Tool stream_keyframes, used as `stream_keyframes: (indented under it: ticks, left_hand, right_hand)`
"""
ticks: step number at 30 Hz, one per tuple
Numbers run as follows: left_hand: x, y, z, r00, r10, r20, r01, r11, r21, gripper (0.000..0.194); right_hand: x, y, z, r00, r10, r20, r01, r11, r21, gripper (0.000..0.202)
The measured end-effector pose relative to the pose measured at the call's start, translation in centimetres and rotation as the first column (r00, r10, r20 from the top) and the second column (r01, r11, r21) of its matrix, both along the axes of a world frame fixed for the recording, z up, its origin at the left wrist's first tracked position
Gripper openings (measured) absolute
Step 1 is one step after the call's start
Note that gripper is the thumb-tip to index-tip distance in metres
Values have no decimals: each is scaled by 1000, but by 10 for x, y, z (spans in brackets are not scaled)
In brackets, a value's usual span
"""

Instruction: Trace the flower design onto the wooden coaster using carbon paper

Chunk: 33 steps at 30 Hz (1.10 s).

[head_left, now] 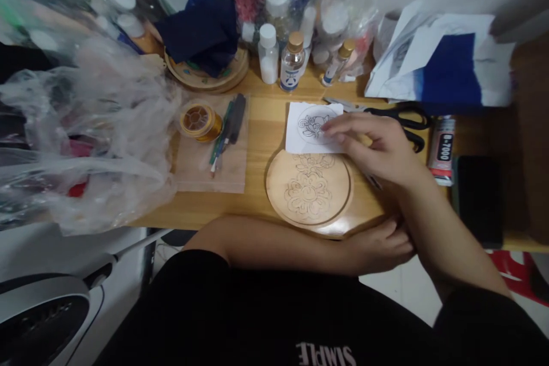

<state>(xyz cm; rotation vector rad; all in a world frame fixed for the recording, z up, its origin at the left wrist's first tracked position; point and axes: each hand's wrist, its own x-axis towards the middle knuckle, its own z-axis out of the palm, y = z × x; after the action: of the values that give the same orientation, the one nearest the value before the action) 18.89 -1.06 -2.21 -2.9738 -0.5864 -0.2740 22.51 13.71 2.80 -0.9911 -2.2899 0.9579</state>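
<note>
My right hand (375, 146) pinches the right edge of a small white paper (295, 134) printed with a round flower drawing. The paper overlaps the upper rim of a round wooden board (281, 191), which bears flower outlines. My left arm lies across the table's front edge. My left hand (381, 245) rests with curled fingers beside my right forearm; its fingertips are partly hidden and no object shows in it. Scissors (414, 117) with black handles lie behind my right hand, partly covered by it.
On the left, a spool of golden thread (201, 122) and several pens (229, 126) lie on a flat clear bag (193, 174). Crumpled plastic (107, 126) fills the left side. Small bottles (292, 63) stand behind. A glue tube (442, 151) and dark box (478, 200) lie right.
</note>
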Motion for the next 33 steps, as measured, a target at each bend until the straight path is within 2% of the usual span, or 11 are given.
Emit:
stream_keyframes:
  ticks: [3, 6, 9, 16, 25, 29, 33]
  left_hand:
    - [1, 1, 3, 999, -15, -46, 14, 1000, -17, 60]
    - [1, 3, 8, 992, -51, -116, 46, 998, -40, 63]
    - [0, 7, 12, 980, -84, -179, 77, 996, -44, 65]
    - [3, 10, 16, 945, -142, -293, 138, 990, -34, 68]
    - [4, 7, 7, 966, -121, -227, 127, 992, 13, 64]
    - [4, 7, 6, 974, -103, -202, 114, 993, 40, 59]
    - [3, 8, 8, 967, -104, -233, 122, 991, 62, 58]
  right_hand:
    - [8, 2, -11, 962, -272, -2, 272, 960, 64, 19]
    - [13, 4, -16, 915, -382, 132, 372, 924, 92, 19]
    - [14, 5, -15, 894, -379, 240, 362, 925, 115, 31]
    - [10, -1, -10, 899, -343, 273, 321, 939, 123, 42]
    - [10, -8, -11, 935, -223, 276, 254, 964, -79, 52]
    - [9, -9, -8, 922, -266, 280, 300, 950, -87, 45]
    - [10, -9, -5, 878, -347, 329, 360, 933, 23, 41]
